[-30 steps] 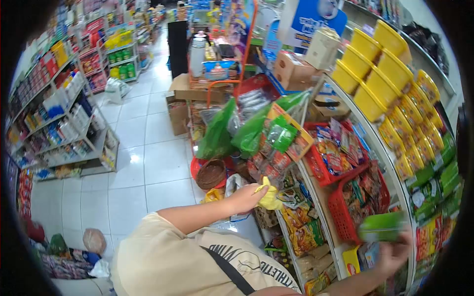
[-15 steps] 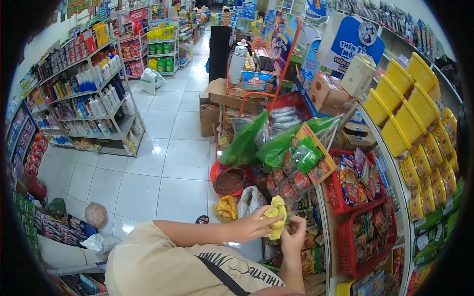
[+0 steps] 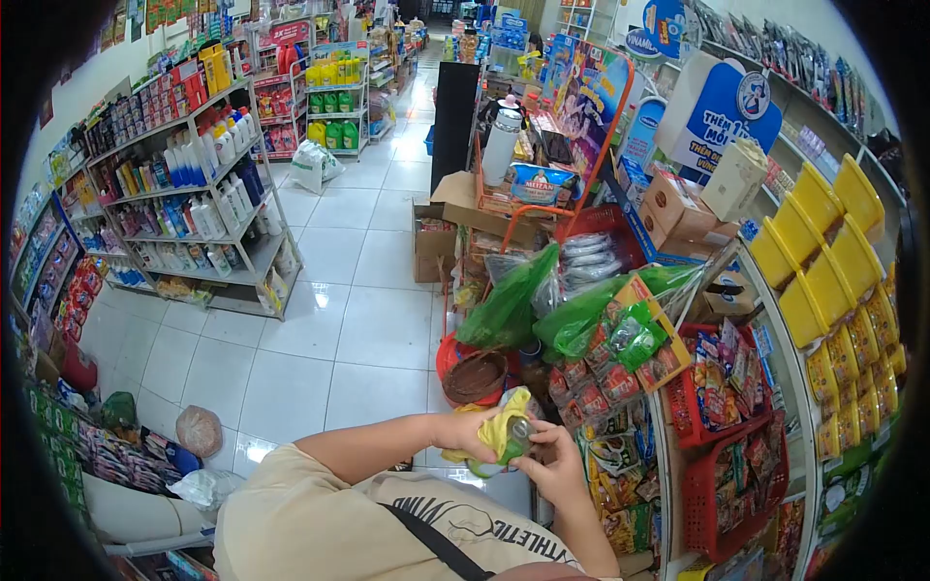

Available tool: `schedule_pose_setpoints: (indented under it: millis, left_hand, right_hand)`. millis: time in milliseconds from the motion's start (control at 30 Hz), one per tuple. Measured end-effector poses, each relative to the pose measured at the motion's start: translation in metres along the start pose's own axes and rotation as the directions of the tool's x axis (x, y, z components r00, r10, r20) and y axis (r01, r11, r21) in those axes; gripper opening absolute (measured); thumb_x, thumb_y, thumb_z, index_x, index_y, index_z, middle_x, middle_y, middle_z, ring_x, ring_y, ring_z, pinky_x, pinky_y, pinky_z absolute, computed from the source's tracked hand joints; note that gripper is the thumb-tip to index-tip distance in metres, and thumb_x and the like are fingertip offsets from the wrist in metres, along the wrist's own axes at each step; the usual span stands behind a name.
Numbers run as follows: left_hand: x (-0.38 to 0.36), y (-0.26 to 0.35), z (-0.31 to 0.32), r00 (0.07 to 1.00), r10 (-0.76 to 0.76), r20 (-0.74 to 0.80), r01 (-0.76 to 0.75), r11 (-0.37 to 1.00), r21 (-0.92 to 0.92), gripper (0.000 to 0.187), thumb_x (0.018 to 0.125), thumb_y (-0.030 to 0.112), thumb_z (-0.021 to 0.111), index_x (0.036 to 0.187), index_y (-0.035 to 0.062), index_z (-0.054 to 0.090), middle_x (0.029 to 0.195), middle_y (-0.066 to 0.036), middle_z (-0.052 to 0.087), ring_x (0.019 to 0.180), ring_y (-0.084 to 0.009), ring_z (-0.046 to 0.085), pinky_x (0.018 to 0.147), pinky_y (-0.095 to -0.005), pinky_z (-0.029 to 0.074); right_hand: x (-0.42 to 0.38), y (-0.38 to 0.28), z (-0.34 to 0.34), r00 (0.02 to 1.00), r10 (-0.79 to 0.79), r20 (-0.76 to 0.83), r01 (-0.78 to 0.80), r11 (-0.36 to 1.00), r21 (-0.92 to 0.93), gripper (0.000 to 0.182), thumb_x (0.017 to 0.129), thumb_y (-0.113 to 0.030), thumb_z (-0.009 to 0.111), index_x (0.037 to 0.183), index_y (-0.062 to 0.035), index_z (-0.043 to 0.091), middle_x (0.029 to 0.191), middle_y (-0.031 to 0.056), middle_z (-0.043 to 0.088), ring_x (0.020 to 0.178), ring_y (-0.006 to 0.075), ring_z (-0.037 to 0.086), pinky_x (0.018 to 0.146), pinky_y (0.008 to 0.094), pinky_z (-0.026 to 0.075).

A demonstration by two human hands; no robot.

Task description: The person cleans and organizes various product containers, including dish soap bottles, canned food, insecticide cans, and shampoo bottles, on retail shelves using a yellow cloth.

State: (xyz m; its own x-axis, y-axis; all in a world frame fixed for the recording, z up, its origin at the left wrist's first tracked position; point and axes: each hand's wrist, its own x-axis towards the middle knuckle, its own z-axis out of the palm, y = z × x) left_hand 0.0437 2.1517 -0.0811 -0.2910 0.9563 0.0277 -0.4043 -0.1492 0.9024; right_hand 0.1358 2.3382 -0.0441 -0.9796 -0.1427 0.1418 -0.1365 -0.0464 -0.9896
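Observation:
Both of my hands are close together in front of my shirt. My left hand (image 3: 473, 432) is closed around a bunched yellow cloth (image 3: 504, 418), which is wrapped against a small green can (image 3: 518, 441) with a greyish metal end. The can is tilted, and the cloth and fingers cover much of it. At its right side, my right hand (image 3: 554, 459) grips the can between thumb and fingers. Just beyond my hands hang clear packets (image 3: 593, 389) and a green plastic bag (image 3: 513, 305).
Red baskets (image 3: 690, 484) of sachets stand at the right, beside stacked yellow tubs (image 3: 809, 276). A brown basket (image 3: 475, 376) sits low ahead. Bottle shelves (image 3: 208, 261) line the left, across the tiled floor (image 3: 291, 387). A cardboard box (image 3: 433, 252) stands farther ahead.
The view has shifted, so the shop appears farther right and lower. My hands have turned the bundle, and the green can with its metal end now shows beside the yellow cloth.

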Motion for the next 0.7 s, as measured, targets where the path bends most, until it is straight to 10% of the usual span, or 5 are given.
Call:
schedule_pose_setpoints:
  millis: [100,267,500,633,700]
  left_hand:
    - [-0.009,0.008,-0.005,0.961,0.202,-0.192,-0.142,0.948,0.285,0.086,0.07,0.014,0.071,0.136,0.0067,0.017,0.125,-0.008,0.043,0.112,-0.0167,0.045,0.094,-0.034,0.037]
    - [-0.023,0.043,-0.011,0.833,0.463,-0.304,0.039,0.499,0.866,0.081,0.063,0.026,0.075,0.127,0.0029,0.031,0.105,-0.016,0.052,0.097,-0.0273,0.055,0.079,-0.0336,0.044]
    - [-0.039,0.064,-0.055,0.955,0.214,-0.207,-0.031,0.762,0.647,0.082,0.062,0.021,0.077,0.128,0.0035,0.031,0.11,-0.012,0.054,0.097,-0.0206,0.056,0.084,-0.032,0.044]
    - [-0.033,0.049,-0.061,0.991,-0.018,-0.133,-0.004,0.986,-0.166,0.046,0.089,0.034,0.047,0.123,0.0035,0.041,0.113,-0.004,0.053,0.099,-0.0125,0.052,0.086,-0.0298,0.043]
    - [-0.023,0.045,-0.054,0.958,-0.139,-0.25,0.098,0.981,-0.17,0.043,0.094,0.036,0.033,0.12,0.0034,0.046,0.11,-0.003,0.052,0.1,-0.0128,0.05,0.087,-0.0284,0.041]
  right_hand:
    - [0.02,0.01,0.017,0.987,0.03,-0.158,-0.024,0.999,0.04,0.039,0.064,0.006,0.072,0.093,0.0011,0.046,0.11,0.0161,0.05,0.093,0.0214,0.058,0.074,0.0288,0.05]
    - [0.048,0.021,0.045,0.94,0.053,-0.338,-0.082,0.994,-0.071,0.034,0.067,0.008,0.065,0.09,-0.0008,0.043,0.104,0.0099,0.047,0.088,0.0167,0.056,0.07,0.0255,0.049]
    - [0.067,0.03,0.071,0.938,-0.182,-0.294,0.156,0.982,-0.111,0.037,0.06,0.006,0.071,0.087,-0.0003,0.047,0.107,0.016,0.051,0.094,0.022,0.055,0.079,0.0321,0.047]
    - [0.066,0.025,0.059,0.953,-0.272,-0.134,0.253,0.957,-0.14,0.041,0.057,0.002,0.076,0.087,-0.0012,0.05,0.108,0.0189,0.054,0.095,0.026,0.056,0.083,0.0362,0.045]
    - [0.067,0.014,0.047,0.939,-0.342,-0.029,0.327,0.916,-0.233,0.042,0.054,-0.002,0.079,0.087,-0.0018,0.052,0.106,0.0195,0.057,0.095,0.029,0.057,0.083,0.0379,0.045]
